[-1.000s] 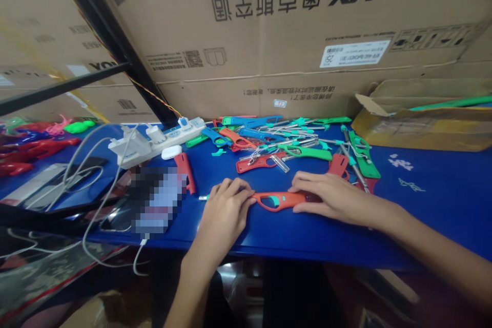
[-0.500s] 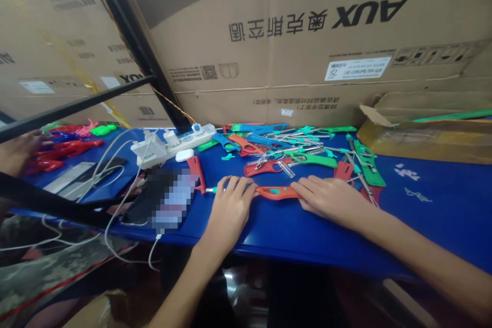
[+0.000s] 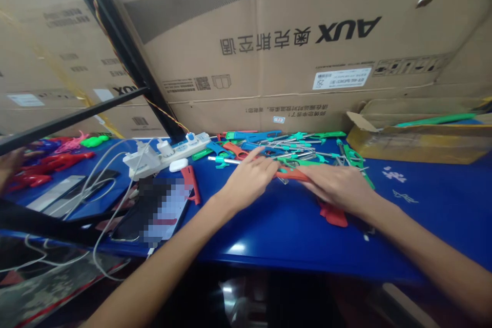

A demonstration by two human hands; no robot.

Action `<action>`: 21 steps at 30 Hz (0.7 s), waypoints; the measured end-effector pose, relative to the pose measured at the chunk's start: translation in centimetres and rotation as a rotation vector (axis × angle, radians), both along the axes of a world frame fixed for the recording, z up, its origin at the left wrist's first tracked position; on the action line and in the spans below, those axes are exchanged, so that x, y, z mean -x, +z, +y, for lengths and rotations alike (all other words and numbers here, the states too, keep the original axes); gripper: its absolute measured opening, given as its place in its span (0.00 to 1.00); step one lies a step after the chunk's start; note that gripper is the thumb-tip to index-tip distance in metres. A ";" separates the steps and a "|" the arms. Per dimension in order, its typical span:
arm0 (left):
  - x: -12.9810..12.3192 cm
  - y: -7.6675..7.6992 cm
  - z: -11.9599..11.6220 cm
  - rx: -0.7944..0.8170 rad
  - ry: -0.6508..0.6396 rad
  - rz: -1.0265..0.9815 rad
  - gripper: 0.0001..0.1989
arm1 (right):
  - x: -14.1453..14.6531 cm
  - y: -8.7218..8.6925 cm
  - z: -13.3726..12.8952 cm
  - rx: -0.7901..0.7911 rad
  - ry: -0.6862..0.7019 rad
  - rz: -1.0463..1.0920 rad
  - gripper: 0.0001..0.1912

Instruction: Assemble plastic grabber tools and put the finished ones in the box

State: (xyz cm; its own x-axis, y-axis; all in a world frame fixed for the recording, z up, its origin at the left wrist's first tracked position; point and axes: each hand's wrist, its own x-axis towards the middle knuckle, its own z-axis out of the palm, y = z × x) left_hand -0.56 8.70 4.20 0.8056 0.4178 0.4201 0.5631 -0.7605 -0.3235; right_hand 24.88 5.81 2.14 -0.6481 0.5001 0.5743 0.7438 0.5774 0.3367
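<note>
An orange lighter casing (image 3: 294, 173) is held level between my two hands above the blue table. My left hand (image 3: 251, 177) is closed around its left part, and a metal rod with a teal collar (image 3: 225, 161) points out to the left of the fingers. My right hand (image 3: 334, 184) grips the casing's right end. Behind the hands lies a pile of green, blue and orange casings and metal rods (image 3: 300, 138). A red casing piece (image 3: 333, 214) shows just below my right hand, and another red piece (image 3: 191, 184) lies to the left.
A white power strip (image 3: 180, 152) with plugs and cables, a white earphone case (image 3: 179, 165) and a phone (image 3: 169, 212) are on the left. Beyond the black frame (image 3: 115, 51) are red toys (image 3: 57, 161) and another person's hand (image 3: 8, 166). An open carton (image 3: 418, 143) stands back right.
Both hands have moved up towards the pile with the orange casing. The red piece near my right hand now lies closer to the front. The camera view has shifted slightly.
</note>
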 end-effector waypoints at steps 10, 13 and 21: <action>-2.3 0.0 3.2 0.068 0.014 0.083 0.12 | -1.5 0.3 1.6 0.100 -0.140 -0.081 0.11; -2.2 -0.6 3.0 0.145 -0.002 0.075 0.13 | -0.8 0.2 1.6 0.089 -0.138 -0.092 0.11; -0.8 -1.1 2.5 0.252 0.008 0.006 0.15 | 1.0 0.6 2.4 0.039 -0.034 -0.145 0.19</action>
State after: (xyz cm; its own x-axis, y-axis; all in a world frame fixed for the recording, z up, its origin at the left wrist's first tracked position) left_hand 0.23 11.23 3.05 0.8040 0.5153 0.2969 0.5682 -0.8130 -0.1277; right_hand 23.85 8.26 2.79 -0.7050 0.5437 0.4553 0.7085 0.5672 0.4198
